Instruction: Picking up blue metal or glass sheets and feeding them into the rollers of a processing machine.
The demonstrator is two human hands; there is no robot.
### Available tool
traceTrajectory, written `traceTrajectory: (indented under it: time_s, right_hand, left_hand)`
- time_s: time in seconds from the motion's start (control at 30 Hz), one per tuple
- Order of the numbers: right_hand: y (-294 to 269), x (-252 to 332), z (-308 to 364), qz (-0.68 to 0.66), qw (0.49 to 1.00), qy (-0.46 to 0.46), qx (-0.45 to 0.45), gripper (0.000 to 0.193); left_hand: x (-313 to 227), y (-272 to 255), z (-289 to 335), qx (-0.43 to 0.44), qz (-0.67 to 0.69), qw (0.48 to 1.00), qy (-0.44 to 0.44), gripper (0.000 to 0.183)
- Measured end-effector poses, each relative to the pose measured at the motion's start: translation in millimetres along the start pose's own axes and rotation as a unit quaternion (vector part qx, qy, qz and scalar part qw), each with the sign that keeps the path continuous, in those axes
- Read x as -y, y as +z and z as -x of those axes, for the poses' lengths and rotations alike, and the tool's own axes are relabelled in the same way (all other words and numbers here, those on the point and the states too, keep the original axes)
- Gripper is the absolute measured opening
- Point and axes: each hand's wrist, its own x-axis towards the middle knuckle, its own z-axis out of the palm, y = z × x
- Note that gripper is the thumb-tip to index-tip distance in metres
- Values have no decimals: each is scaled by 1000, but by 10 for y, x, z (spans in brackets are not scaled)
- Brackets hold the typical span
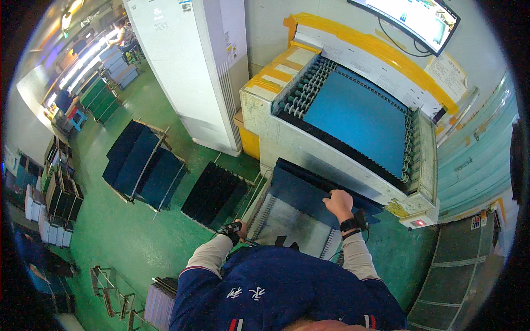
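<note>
Right in front of me stands a grey slotted rack (292, 223) with toothed sides, holding several thin dark blue panels (301, 190) toward its far end. My right hand (338, 204) is closed on the upper edge of one panel, at its right part. At the rack's left side, my left hand (241, 230) is curled closed; its fingertips are hidden, so what it grips cannot be made out. A dark band with a small device sits on each wrist. Beyond the rack, a lighter blue panel (359, 118) lies flat on the rollers of a machine (331, 157).
To the left on the green floor stand a rack of dark panels (215, 196) and a larger one (144, 165). A tall white cabinet (185, 71) rises behind them. A grey mesh-like panel (455, 265) leans at right. A monitor (411, 19) hangs above the machine. People sit far left.
</note>
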Motion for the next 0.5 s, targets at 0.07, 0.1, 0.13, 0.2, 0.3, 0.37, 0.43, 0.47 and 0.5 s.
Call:
traceTrajectory:
  time_s: [0.07,0.1,0.13,0.2,0.3,0.37,0.43,0.47,0.5]
  right_hand:
    - [-5,4,0,-1,1000,3,2,41]
    - [6,-7,-5,2,1000,3,0,40]
    - [12,-14,-7,6,1000,3,-1,40]
    - [-6,-5,0,5,1000,3,-1,39]
    - [-36,14,9,5,1000,0,-2,38]
    - [-13,2,0,11,1000,4,1,38]
    - [-11,7,2,5,1000,5,-5,38]
    - [-13,7,4,3,1000,4,-5,38]
    - [4,-9,-2,0,1000,5,-6,38]
  left_hand:
    - [-5,100,-105,-4,-17,1000,0,47]
    - [-18,107,-137,-4,-17,1000,2,47]
    - [-36,112,-171,1,-32,999,-9,45]
    - [-52,204,-280,6,-47,999,-22,44]
    - [-34,417,-503,5,-107,994,-11,44]
    - [-29,338,-419,-20,-43,999,-18,44]
    - [21,376,-442,-6,-41,999,-7,45]
    - [43,397,-449,7,-40,999,5,46]
    - [14,312,-424,7,-40,999,7,46]
